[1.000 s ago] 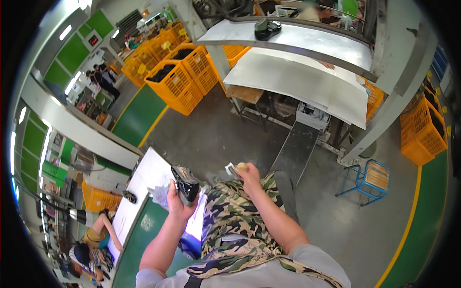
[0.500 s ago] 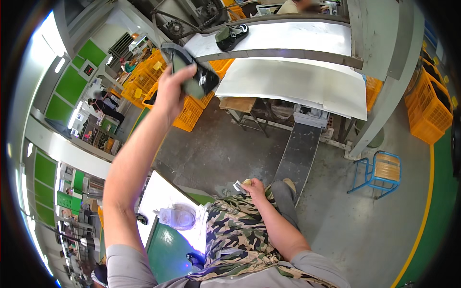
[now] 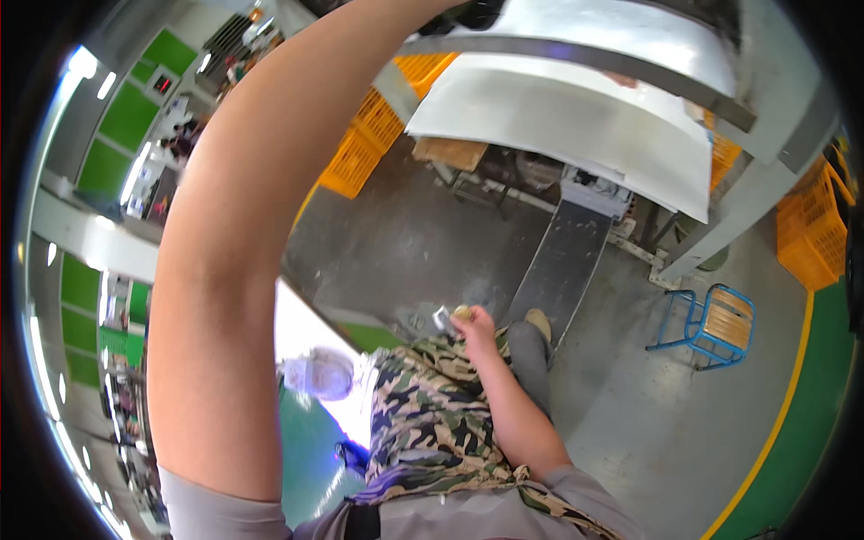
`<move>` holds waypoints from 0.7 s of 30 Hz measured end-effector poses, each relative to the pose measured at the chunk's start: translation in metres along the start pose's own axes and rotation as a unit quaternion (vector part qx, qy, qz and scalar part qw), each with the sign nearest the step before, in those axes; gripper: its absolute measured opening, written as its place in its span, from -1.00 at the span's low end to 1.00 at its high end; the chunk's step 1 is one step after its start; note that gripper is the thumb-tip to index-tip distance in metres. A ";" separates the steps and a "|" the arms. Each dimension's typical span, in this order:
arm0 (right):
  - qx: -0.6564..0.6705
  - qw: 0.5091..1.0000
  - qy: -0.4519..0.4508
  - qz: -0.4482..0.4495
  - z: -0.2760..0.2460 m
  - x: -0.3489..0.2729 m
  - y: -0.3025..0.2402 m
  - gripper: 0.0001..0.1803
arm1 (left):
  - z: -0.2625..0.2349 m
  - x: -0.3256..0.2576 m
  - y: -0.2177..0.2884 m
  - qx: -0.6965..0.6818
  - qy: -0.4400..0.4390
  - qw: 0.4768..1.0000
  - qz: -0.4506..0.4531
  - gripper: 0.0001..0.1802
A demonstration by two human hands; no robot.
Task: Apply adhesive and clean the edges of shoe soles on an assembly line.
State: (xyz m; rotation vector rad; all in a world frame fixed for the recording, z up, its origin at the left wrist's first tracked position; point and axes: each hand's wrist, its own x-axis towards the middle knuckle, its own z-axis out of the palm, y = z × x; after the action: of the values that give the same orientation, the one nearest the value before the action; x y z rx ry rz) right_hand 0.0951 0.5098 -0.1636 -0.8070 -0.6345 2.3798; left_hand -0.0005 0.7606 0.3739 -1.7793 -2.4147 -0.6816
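Note:
My left arm reaches up and across to the top edge, where the hand is cut off from view. Beside the wrist, on or over the white raised shelf (image 3: 549, 22), is a dark shoe (image 3: 475, 16); I cannot tell whether the hand touches it. My right hand (image 3: 480, 328) is closed in front of my camouflage apron (image 3: 432, 405), low over the floor. Between its fingers sticks out a small grey-white piece (image 3: 441, 318) with a yellowish lump (image 3: 463, 312) next to it. Their kind is too small to make out.
A lower white sheet (image 3: 558, 108) lies below the shelf, behind a metal rail. A dark ramp-like strip (image 3: 562, 256) slopes toward my foot. Orange crates (image 3: 814, 225) stand right, more at left. A blue-framed stool (image 3: 727, 319) is at right. A clear plastic container (image 3: 319, 376) sits on the bright table.
My left arm has stretched up and rightward, carrying its hand and the shoe it held past the top edge. The view has tipped down slightly. My right hand keeps its hold.

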 end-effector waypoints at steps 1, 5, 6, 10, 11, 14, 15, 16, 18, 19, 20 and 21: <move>-0.007 1.000 -0.003 0.002 0.002 -0.001 -0.002 -0.76 | 0.021 0.021 -0.026 0.118 0.053 0.991 -0.014 -0.31; 0.001 1.000 -0.009 -0.027 -0.009 0.012 0.006 -0.76 | 0.043 0.015 -0.050 0.152 0.101 0.979 0.089 -0.64; -0.045 0.999 -0.005 -0.030 -0.006 0.010 0.001 -0.78 | 0.043 -0.014 -0.064 0.062 0.178 0.973 0.135 -0.58; -0.006 0.999 -0.025 -0.045 -0.033 0.026 0.008 -0.82 | 0.043 -0.180 -0.106 -0.104 0.152 0.975 0.126 -0.53; 0.009 0.999 -0.038 -0.033 -0.033 0.029 0.008 -0.83 | 0.039 -0.234 -0.130 -0.098 0.095 0.985 0.105 -0.55; 0.028 0.998 -0.053 -0.006 -0.024 0.028 0.011 -0.84 | 0.036 -0.412 -0.203 -0.115 0.067 0.990 -0.036 -0.60; 0.029 0.999 -0.041 0.006 -0.019 0.026 0.012 -0.83 | 0.034 -0.473 -0.227 -0.110 0.034 0.977 -0.178 -0.65; 0.019 0.998 -0.056 0.015 -0.022 0.027 0.013 -0.84 | 0.039 -0.535 -0.258 -0.072 0.027 0.953 -0.292 -0.63; -0.002 0.998 -0.057 0.032 -0.029 0.025 0.017 -0.83 | 0.050 -0.668 -0.315 0.032 -0.063 0.896 -0.439 -0.54; -0.009 0.998 -0.053 0.036 -0.030 0.026 0.018 -0.83 | 0.059 -0.729 -0.330 0.064 -0.154 0.848 -0.503 -0.50; -0.025 0.998 -0.035 0.042 -0.033 0.025 0.019 -0.84 | 0.070 -0.779 -0.333 0.065 -0.210 0.799 -0.560 -0.45; -0.037 0.997 -0.043 0.047 -0.031 0.021 0.021 -0.84 | 0.083 -0.823 -0.328 0.064 -0.265 0.743 -0.612 -0.39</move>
State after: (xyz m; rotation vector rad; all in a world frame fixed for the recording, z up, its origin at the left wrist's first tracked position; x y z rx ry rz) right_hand 0.0938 0.5151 -0.2063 -0.7851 -0.7384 2.4991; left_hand -0.0145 -0.0186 -0.0552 -0.0238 -3.7130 0.0713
